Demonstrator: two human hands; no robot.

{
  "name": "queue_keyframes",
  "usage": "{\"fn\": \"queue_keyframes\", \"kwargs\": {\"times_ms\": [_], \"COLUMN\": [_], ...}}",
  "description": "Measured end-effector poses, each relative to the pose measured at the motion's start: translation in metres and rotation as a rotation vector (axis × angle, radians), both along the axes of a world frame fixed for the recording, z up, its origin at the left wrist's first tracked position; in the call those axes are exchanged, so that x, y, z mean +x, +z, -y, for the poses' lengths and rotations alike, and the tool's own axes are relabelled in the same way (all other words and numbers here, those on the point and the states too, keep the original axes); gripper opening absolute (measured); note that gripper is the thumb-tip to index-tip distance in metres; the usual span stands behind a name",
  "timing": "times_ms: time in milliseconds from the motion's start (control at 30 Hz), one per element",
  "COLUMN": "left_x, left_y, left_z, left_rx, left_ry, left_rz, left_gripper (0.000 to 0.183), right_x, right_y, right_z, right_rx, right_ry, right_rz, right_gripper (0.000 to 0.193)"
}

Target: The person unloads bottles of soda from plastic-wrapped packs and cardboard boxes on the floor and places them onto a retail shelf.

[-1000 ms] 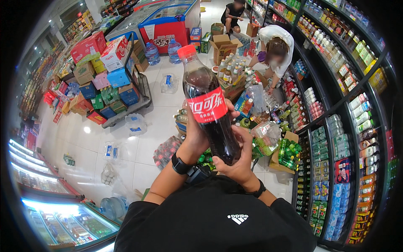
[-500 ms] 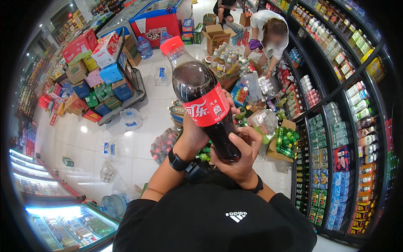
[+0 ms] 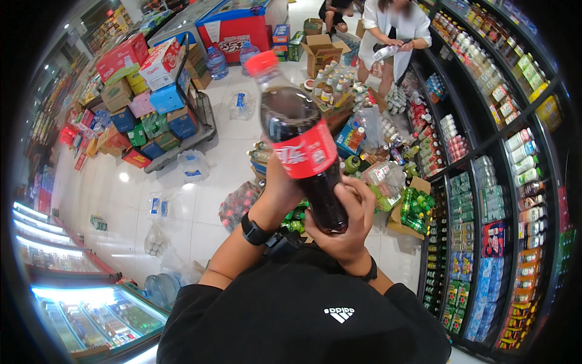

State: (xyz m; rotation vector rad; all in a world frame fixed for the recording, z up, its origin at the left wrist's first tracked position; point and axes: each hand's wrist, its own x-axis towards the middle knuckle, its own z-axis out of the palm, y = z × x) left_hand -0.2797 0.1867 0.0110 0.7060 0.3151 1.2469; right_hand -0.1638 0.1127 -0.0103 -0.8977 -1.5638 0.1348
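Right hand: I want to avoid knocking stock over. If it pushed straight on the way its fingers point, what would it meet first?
The right hand already cups the cola bottle, so that comes first; depth beyond is unclear.

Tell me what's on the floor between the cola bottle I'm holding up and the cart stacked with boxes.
In the head view, between the cola bottle and the cart lies white floor tile with one clear shrink-wrapped pack beside the cart.

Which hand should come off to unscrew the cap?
Probably the left hand: it only grips behind the bottle near the label, closer to the red cap, while the right hand cups the base.
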Motion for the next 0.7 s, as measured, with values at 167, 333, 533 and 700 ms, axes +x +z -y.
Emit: {"fn": "queue_keyframes", "kwargs": {"times_ms": [167, 333, 533, 700], "left_x": [-0.017, -0.13, -0.187, -0.166], "left_y": [-0.005, -0.032, -0.091, -0.09], "left_z": [-0.007, 0.028, 0.165, 0.2], "left_rx": [0.427, 0.122, -0.521, -0.698], "left_ry": [0.228, 0.623, 0.859, 0.842], "left_rz": [-0.81, -1.128, -1.152, -1.162], "left_gripper": [0.035, 0.028, 0.033, 0.036], "right_x": [0.021, 0.057, 0.111, 0.133], "right_y": [-0.035, -0.052, -0.088, -0.097], "right_z": [-0.012, -0.002, -0.02, -0.041], "right_rx": [-0.613, -0.99, -1.045, -1.068], "right_ry": [0.387, 0.65, 0.539, 0.557], "right_rz": [-0.338, -0.731, -0.726, -0.773], "right_gripper": [0.079, 0.063, 0.064, 0.062]}}
